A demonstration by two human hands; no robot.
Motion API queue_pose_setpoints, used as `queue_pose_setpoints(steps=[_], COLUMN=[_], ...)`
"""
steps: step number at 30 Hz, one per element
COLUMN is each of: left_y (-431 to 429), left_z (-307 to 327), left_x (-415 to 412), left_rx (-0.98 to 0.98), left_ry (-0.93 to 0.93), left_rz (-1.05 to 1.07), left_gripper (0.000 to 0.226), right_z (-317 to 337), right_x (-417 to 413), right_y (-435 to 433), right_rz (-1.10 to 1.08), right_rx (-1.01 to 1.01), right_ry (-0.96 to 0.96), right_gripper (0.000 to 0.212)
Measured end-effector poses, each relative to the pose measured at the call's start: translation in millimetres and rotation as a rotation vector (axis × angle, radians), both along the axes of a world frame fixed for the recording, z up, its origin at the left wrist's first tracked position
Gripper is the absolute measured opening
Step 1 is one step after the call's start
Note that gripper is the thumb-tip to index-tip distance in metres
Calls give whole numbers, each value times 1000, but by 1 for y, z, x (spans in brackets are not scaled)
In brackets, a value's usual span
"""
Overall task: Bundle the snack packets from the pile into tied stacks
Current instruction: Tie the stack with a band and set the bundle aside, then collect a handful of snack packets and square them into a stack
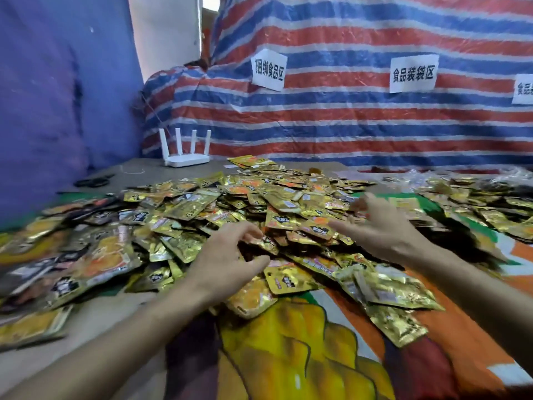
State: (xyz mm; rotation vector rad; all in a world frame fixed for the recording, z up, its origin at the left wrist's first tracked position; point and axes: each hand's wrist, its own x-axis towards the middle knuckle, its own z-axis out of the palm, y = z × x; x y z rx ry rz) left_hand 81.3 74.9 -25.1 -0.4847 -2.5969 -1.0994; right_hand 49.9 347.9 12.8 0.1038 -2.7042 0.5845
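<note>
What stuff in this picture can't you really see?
All in the head view:
- The snack packets at the left edge: blurred, so the print is unreadable.
- The rightmost paper sign: cut off by the frame edge.
- A dark thing left of the router: small and blurred, maybe scissors.
- The left hand: its curled fingers blur, so any grip is unclear.
- The striped tarp hides whatever is behind it.

A heap of gold foil snack packets point(259, 203) covers the middle of the bench point(144, 171), lying on a printed picture sheet point(288, 356) that reaches the near edge. Behind the heap, to the left, stands a white four-antenna router point(186, 158), with black scissors point(92, 181) farther left. A red-and-blue striped tarp point(346, 125) hangs behind everything, carrying white paper labels point(413, 73). The left hand point(227, 264) and right hand point(380, 226) are over the heap's near side.
</note>
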Motion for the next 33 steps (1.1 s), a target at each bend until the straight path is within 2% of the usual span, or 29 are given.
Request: queue_pose_setpoints(steps=[2,4,7,10,13,15,19,23,26,28,30,33], left_y=[-23,-44,-64,-67,-50,-31,3,29,43,47,46,41], left_z=[3,5,0,-6,-12,-15,-11,-4,-10,-18,-25,-30], left_x=[3,7,15,22,27,26,13,-4,-13,-17,-19,-21], left_rx=[-100,-219,-404,-563,-667,-690,-813,-1027,-1143,-1132,-1081,-1026], left_ry=[-52,-138,-247,-261,-147,-98,39,192,251,249,250,252], left_rz=[65,101,138,132,24,-33,-98,-175,-172,-115,-49,-2], left_gripper=[50,64,82,93,91,89,79,79,70,63,54,44], right_z=[-1,-4,-5,0,1,-2,-6,-11,-23,-33,-41,-47], right_x=[11,17,22,27,34,37,37,35,39,42,44,45], right_y=[-29,-49,-57,-45,-28,-21,-14,-12,-16,-16,-16,-13], right_rz=[104,146,91,-19,-106,-123,-78,-50,-70,-82,-98,-92], right_rx=[87,251,389,460,536,563,498,577,620,644,578,453], right_ry=[-184,-284,-382,-522,-681,-713,-660,-537,-426,-299,-222,-228], right_gripper=[82,91,105,99,90,86,66,25,24,17,14,15])
